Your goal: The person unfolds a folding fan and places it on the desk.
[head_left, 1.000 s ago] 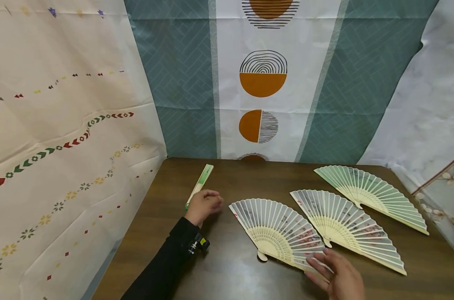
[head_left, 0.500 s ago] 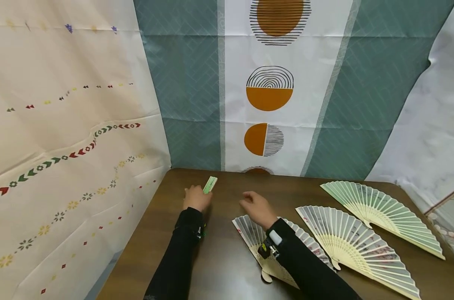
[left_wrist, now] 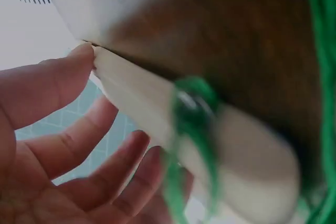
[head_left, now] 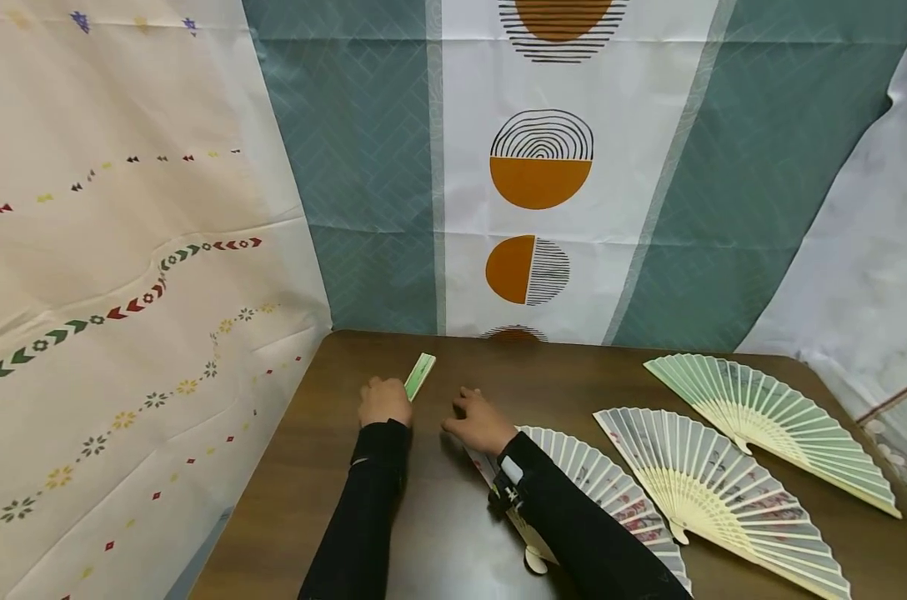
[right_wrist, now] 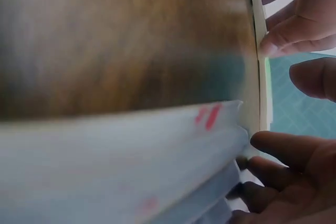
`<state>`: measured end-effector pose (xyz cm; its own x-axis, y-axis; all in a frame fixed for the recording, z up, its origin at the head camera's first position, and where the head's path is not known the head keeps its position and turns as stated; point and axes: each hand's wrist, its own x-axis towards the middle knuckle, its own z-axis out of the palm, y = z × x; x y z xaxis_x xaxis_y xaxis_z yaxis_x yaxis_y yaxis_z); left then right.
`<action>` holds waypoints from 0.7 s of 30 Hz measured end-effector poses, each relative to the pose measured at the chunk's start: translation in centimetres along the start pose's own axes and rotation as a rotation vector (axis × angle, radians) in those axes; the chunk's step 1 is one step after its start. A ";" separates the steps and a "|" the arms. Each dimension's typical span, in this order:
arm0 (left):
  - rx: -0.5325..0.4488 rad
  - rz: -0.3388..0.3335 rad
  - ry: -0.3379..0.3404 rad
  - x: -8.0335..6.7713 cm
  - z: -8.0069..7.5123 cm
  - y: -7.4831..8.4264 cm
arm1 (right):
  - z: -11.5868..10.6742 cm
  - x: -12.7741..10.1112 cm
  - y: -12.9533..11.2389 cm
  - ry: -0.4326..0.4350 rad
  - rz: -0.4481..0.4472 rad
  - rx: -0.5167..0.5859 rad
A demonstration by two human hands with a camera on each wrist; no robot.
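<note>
Currently a dark wooden table [head_left: 438, 533] is ringed by patterned cloth backdrops [head_left: 348, 167], and three spread fans are laid out along its right half: a green fan [head_left: 769, 417] at the back, a grey fan [head_left: 724, 492] in the middle, and a third open fan [head_left: 611, 492] partly covered by the right sleeve. A folded fan [head_left: 420, 376] is gripped in the left hand [head_left: 383, 402] near the table's back left, its green tip pointing up and away; in the left wrist view its pale ribs [left_wrist: 142, 103] are pinched against the thumb, fingers curled behind. The right hand [head_left: 478, 422] is held just beside it, fingers loosely spread, nothing grasped. Risks, as judged: the thin ribs could be bent if pulled unevenly, the folded fan could be dropped since only its lower end is held, and the third open fan could be dragged or creased by the right forearm resting over it.
</note>
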<state>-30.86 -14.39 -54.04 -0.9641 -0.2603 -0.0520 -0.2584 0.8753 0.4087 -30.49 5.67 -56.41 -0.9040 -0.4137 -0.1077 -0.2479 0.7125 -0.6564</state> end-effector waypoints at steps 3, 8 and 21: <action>-0.008 -0.004 0.001 0.2 -0.3 -0.1 | -0.2 -0.1 -0.3 0.021 -0.005 0.017; -0.053 -0.001 -0.038 3.0 2.0 -2.8 | -0.1 -0.4 -0.4 0.067 -0.034 0.107; -0.648 0.244 -0.031 -2.1 -4.3 1.9 | -4.5 -4.3 -3.3 0.292 0.038 0.570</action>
<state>-29.08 -13.98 -49.23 -0.9939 -0.0664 0.0884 0.0452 0.4851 0.8733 -27.34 7.62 -50.39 -0.9861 -0.1654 0.0167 -0.0627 0.2769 -0.9588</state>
